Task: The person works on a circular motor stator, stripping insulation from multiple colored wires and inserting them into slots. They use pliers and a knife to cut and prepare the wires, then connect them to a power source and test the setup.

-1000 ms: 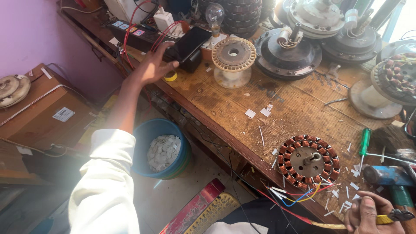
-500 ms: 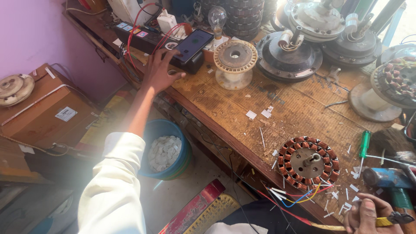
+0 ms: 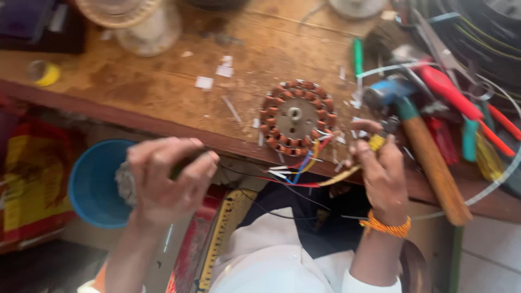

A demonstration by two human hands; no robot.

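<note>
A round motor stator wound with copper coils lies near the front edge of the wooden workbench. Coloured wires trail from it over the edge. My right hand, with an orange thread band at the wrist, pinches a yellow-sleeved wire just right of the stator. My left hand hovers in front of the bench above my lap, fingers curled around a small dark object that blur keeps me from identifying.
A hammer with a blue head and wooden handle lies right of the stator, beside red-handled pliers and a green screwdriver. A blue bucket stands on the floor. A yellow tape roll sits at the bench's left.
My left hand has pulled back from the far left of the bench to in front of me. The view has dropped and closed in on the stator.
</note>
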